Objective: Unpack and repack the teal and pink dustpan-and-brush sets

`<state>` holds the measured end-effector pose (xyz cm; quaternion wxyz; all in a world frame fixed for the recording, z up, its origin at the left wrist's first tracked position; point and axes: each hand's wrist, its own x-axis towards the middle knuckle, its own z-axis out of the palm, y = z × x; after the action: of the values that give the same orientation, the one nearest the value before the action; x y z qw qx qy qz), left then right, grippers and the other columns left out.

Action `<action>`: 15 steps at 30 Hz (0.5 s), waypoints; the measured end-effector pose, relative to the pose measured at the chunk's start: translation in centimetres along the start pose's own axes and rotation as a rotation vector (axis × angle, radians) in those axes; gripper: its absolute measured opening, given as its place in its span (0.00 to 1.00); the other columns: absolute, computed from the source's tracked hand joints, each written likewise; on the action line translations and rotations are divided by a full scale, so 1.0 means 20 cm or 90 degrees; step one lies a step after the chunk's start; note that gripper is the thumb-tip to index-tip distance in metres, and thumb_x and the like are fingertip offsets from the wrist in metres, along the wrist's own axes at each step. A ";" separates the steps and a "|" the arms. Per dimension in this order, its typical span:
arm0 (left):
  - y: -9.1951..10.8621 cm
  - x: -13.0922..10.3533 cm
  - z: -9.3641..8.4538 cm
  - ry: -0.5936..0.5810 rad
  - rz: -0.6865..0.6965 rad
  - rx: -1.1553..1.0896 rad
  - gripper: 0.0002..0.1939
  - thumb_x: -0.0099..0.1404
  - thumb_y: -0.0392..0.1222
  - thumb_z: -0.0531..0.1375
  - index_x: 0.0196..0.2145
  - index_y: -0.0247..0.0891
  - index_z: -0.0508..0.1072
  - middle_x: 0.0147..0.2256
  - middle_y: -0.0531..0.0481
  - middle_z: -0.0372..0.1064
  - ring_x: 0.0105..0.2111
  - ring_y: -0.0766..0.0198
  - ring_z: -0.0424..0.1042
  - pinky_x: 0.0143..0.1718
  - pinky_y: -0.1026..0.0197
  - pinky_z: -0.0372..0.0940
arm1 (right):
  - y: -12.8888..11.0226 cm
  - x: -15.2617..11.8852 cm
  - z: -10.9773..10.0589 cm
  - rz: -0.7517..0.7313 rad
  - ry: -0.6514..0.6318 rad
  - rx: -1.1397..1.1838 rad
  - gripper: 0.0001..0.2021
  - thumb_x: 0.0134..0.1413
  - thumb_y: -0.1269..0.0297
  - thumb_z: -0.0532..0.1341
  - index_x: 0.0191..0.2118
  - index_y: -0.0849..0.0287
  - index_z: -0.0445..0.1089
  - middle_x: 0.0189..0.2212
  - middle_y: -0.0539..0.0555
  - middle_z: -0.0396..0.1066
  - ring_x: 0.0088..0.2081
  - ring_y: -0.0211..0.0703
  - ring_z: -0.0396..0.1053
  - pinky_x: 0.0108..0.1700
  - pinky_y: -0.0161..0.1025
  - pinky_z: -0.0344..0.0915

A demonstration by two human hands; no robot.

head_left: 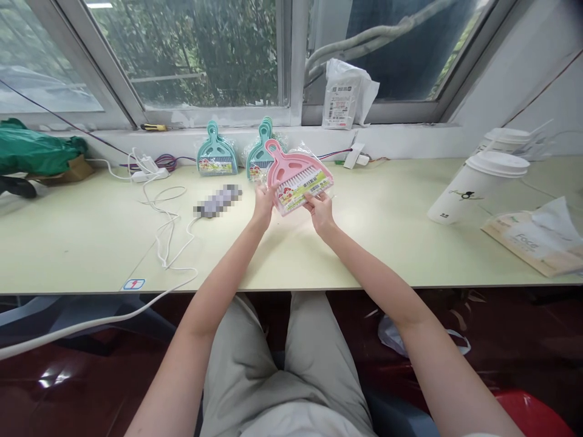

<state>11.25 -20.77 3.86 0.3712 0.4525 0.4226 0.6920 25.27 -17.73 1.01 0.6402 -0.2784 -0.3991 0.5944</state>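
Observation:
A pink dustpan and brush set (300,173) in clear wrapping is held up above the table, tilted, its handle pointing up and left. My left hand (264,206) grips its lower left corner. Along its lower right edge, the fingers of my right hand (321,212) are closed on the printed label. Behind it, several green dustpan sets (260,152) lean together against the sill, partly hidden by the pink one. Farther left stands one more green dustpan set (217,155), also wrapped.
A pale table (382,255) runs below the window. To the left lie white cables (166,243), a power strip (150,175), a blurred-out object (218,201) and a green bag (36,149). White cups (473,188) and a tissue pack (532,237) are at the right. A yellow cutter (153,127) rests on the sill.

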 end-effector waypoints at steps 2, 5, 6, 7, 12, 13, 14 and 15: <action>-0.04 -0.01 0.02 -0.078 -0.111 -0.103 0.27 0.58 0.48 0.66 0.52 0.35 0.67 0.52 0.39 0.70 0.54 0.50 0.70 0.56 0.48 0.65 | 0.01 -0.01 0.01 -0.001 0.014 0.015 0.16 0.44 0.66 0.69 0.41 0.58 0.68 0.44 0.54 0.74 0.50 0.46 0.73 0.53 0.45 0.73; -0.08 -0.03 0.04 -0.081 -0.173 -0.163 0.21 0.56 0.41 0.66 0.47 0.35 0.69 0.47 0.43 0.74 0.48 0.56 0.74 0.53 0.52 0.68 | 0.02 -0.03 0.01 -0.010 0.038 0.040 0.17 0.45 0.69 0.68 0.43 0.58 0.68 0.46 0.54 0.74 0.51 0.46 0.73 0.55 0.45 0.72; -0.08 -0.04 0.04 -0.077 -0.186 -0.160 0.20 0.56 0.40 0.65 0.46 0.35 0.70 0.45 0.44 0.75 0.46 0.57 0.75 0.51 0.53 0.69 | 0.02 -0.03 0.01 -0.009 0.040 0.041 0.17 0.46 0.69 0.68 0.44 0.57 0.68 0.47 0.54 0.74 0.51 0.45 0.72 0.55 0.45 0.71; -0.08 -0.04 0.04 -0.080 -0.201 -0.147 0.20 0.55 0.39 0.65 0.46 0.36 0.70 0.45 0.44 0.75 0.44 0.58 0.75 0.50 0.53 0.70 | 0.02 -0.02 0.00 -0.004 0.038 0.038 0.17 0.47 0.69 0.68 0.44 0.57 0.68 0.48 0.54 0.74 0.51 0.45 0.72 0.55 0.44 0.71; -0.06 -0.01 -0.04 -0.074 -0.241 -0.064 0.28 0.52 0.38 0.67 0.51 0.39 0.66 0.43 0.45 0.74 0.37 0.57 0.77 0.41 0.50 0.75 | -0.02 0.05 -0.05 0.123 -0.079 -0.048 0.13 0.50 0.65 0.69 0.41 0.58 0.70 0.42 0.53 0.77 0.46 0.43 0.76 0.52 0.43 0.74; -0.06 0.01 -0.06 -0.054 -0.237 -0.059 0.29 0.52 0.38 0.67 0.52 0.39 0.65 0.44 0.45 0.74 0.36 0.57 0.77 0.39 0.50 0.75 | -0.05 0.07 -0.08 0.162 -0.133 -0.084 0.13 0.50 0.62 0.69 0.40 0.59 0.71 0.40 0.55 0.78 0.43 0.44 0.76 0.51 0.44 0.74; -0.06 0.02 -0.08 -0.029 -0.232 -0.055 0.30 0.53 0.38 0.66 0.53 0.40 0.64 0.44 0.45 0.74 0.36 0.57 0.77 0.38 0.51 0.75 | -0.08 0.08 -0.10 0.197 -0.189 -0.131 0.14 0.50 0.59 0.69 0.40 0.61 0.72 0.38 0.57 0.78 0.41 0.46 0.77 0.50 0.46 0.74; -0.06 0.03 -0.10 -0.004 -0.226 -0.051 0.30 0.53 0.37 0.66 0.54 0.40 0.64 0.45 0.45 0.73 0.36 0.57 0.77 0.37 0.52 0.76 | -0.11 0.10 -0.13 0.214 -0.237 -0.191 0.16 0.50 0.56 0.70 0.38 0.63 0.73 0.36 0.60 0.78 0.40 0.48 0.77 0.50 0.49 0.74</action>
<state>9.30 -20.25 2.52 0.5068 0.3576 0.4668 0.6304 28.61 -15.82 1.79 0.4001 -0.3187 -0.5412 0.6674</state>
